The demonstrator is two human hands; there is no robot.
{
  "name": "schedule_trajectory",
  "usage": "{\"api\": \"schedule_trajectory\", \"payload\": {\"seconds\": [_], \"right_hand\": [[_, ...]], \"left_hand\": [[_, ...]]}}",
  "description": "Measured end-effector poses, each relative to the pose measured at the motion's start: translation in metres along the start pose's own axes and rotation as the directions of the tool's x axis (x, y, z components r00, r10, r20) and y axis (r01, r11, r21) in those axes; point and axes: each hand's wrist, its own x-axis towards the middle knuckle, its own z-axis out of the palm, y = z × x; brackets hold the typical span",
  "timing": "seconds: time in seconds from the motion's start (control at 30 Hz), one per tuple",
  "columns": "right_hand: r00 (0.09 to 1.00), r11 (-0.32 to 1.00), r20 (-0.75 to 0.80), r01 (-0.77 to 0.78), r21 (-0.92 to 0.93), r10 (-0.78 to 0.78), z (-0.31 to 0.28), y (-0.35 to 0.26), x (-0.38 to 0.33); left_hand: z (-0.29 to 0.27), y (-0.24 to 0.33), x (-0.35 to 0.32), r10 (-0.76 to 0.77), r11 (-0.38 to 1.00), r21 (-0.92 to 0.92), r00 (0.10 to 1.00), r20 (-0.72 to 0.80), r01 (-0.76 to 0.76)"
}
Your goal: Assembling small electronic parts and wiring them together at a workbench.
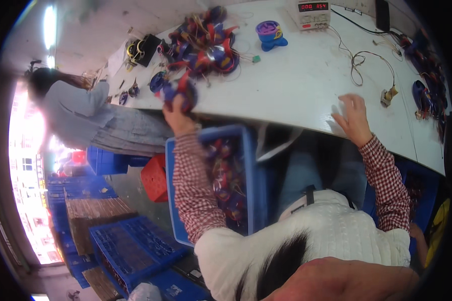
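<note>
Blue-and-red rounded plastic piece [188, 95], blurred, is gripped in the left hand [178, 119] at the near edge of the smooth white tabletop [296, 75], beside a tangled heap of glossy, curved blue-and-red plastic parts with thin wires [221, 56]. Fingers loosely curved, the right hand [355, 120] is empty near the edge. Beneath the left checked-cloth sleeve [191, 175] sits a rectangular light-blue plastic tub [249, 165] of similar pieces.

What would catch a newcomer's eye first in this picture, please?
Probably the heap of blue-and-red parts on the left of the white table, with a similar part, blurred, in the left hand near the front edge. Next might come the power supply with glowing red digits at the back, and the blue bin with more parts, below the table's front edge.
</note>
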Motion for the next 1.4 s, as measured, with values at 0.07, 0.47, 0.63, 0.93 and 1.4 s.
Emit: {"api": "schedule_trajectory", "payload": {"seconds": [0.07,0.47,0.63,0.93,1.4], "right_hand": [[0.998,0.981,0.061,0.015,-0.192,-0.003,0.014,0.004,-0.016],[0.999,0.958,0.039,-0.016,-0.286,0.028,0.014,-0.019,-0.021],[0.998,0.982,-0.017,0.059,-0.181,-0.063,0.022,-0.005,-0.014],[0.970,0.971,-0.242,0.032,0.236,0.027,0.028,0.013,-0.027],[0.780,0.696,-0.444,-0.610,-0.380,0.441,-0.184,0.280,-0.058]], "left_hand": [[-0.028,-0.016,0.047,0.062,0.996,0.065,0.993,-0.102,-0.056],[-0.054,-0.102,0.170,0.167,0.619,0.766,0.924,-0.344,0.173],[-0.072,-0.100,0.196,-0.038,0.761,0.649,0.999,0.028,0.011],[-0.084,-0.077,0.174,0.356,0.468,0.855,0.933,0.046,-0.221],[0.178,-0.055,-0.283,-0.294,0.856,0.272,0.019,0.956,-0.440]]}}
